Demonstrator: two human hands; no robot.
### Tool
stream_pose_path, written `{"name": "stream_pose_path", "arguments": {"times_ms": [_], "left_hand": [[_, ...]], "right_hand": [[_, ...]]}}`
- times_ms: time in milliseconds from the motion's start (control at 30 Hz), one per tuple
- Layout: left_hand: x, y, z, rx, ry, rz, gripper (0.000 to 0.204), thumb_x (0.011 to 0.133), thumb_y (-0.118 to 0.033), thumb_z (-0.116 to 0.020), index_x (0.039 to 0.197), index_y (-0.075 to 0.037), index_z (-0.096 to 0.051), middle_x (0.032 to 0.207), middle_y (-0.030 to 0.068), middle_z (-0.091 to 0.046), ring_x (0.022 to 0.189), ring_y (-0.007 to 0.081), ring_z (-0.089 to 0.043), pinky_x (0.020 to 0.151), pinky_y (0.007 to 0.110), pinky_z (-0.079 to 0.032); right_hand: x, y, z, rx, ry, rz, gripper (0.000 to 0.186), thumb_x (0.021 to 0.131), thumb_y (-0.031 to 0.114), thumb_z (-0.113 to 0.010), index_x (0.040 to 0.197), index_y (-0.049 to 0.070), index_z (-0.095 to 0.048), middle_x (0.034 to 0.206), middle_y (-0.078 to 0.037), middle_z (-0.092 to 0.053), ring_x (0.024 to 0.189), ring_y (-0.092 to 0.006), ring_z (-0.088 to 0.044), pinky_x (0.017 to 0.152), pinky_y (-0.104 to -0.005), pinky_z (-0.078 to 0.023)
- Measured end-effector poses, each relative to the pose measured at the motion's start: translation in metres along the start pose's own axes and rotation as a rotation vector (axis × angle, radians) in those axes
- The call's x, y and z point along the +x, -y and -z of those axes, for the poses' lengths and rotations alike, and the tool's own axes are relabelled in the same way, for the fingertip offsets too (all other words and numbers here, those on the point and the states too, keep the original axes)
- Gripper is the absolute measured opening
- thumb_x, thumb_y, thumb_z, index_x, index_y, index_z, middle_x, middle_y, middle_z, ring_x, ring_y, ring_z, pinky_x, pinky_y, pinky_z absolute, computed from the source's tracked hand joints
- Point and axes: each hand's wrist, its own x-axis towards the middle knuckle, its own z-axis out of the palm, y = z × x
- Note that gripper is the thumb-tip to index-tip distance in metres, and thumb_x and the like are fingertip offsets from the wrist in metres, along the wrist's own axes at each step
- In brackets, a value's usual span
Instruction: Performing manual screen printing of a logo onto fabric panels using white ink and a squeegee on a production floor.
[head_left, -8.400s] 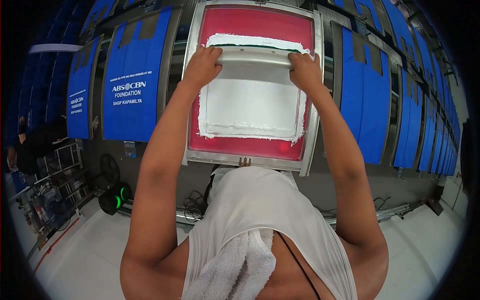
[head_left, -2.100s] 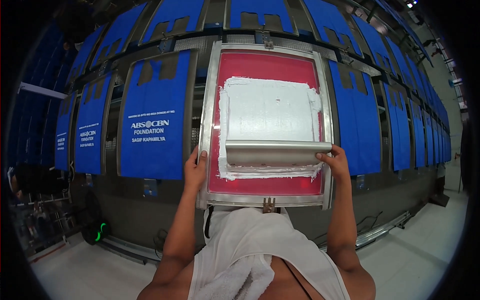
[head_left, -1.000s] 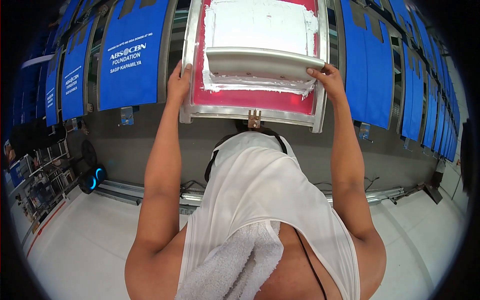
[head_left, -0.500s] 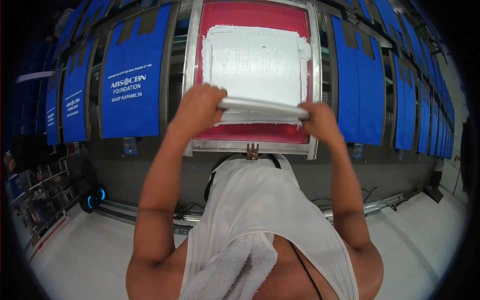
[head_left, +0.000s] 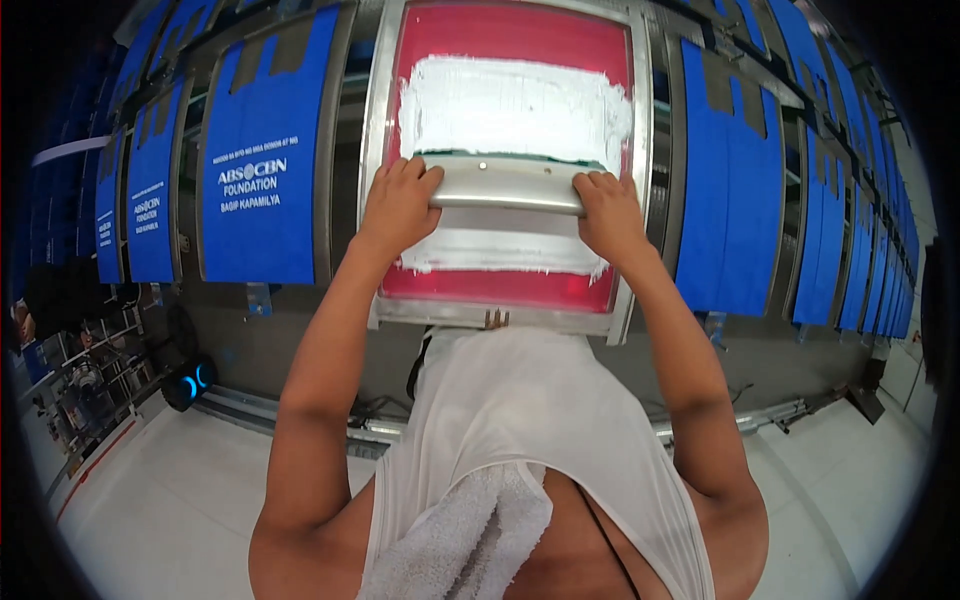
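Ideally, the squeegee (head_left: 510, 185), clasped in closed left hand (head_left: 402, 205) and right hand (head_left: 608, 215), is pressed evenly within the screen frame (head_left: 381, 100).

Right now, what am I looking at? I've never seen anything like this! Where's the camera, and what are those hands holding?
There's no robot here, just a person's two bare hands. The camera sits on the person's head, looking down. The left hand and right hand grip opposite ends of a wide metal bar. It lies across a pink screen inside a metal frame. White paste covers much of the screen's middle, beyond the bar and nearer the person. Blue sheets with cut-out tops lie on both sides of the frame.
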Motion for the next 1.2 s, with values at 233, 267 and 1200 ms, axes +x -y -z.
{"name": "stream_pose_path", "arguments": {"times_ms": [233,267,1200], "left_hand": [[-0.088,-0.065,0.036,-0.105,0.131,0.099,0.032,0.056,-0.009,-0.072,0.085,-0.007,-0.058,0.082,0.0099,-0.056,0.082,0.0284,-0.054,0.074,0.041,-0.043],[-0.092,-0.067,0.029,-0.129,0.095,0.097,0.033,0.056,-0.008,-0.071,0.086,-0.006,-0.058,0.083,0.0104,-0.056,0.083,0.029,-0.055,0.074,0.041,-0.043],[-0.097,-0.068,0.015,-0.156,0.126,0.135,0.043,0.055,-0.005,-0.072,0.097,-0.006,-0.062,0.096,0.0125,-0.063,0.088,0.0309,-0.059,0.079,0.041,-0.048]], "right_hand": [[-0.092,0.056,0.038,0.065,0.135,-0.005,0.037,0.058,0.003,-0.062,0.095,0.006,-0.062,0.081,-0.012,-0.062,0.086,-0.0304,-0.059,0.091,-0.0474,-0.039],[-0.092,0.059,0.034,0.061,0.188,-0.021,0.037,0.057,0.003,-0.063,0.094,0.007,-0.062,0.082,-0.011,-0.062,0.085,-0.0302,-0.059,0.091,-0.0469,-0.039],[-0.094,0.06,0.023,0.106,0.172,-0.077,0.038,0.057,0.001,-0.065,0.094,0.01,-0.066,0.083,-0.012,-0.063,0.084,-0.0298,-0.059,0.083,-0.0456,-0.046]]}}
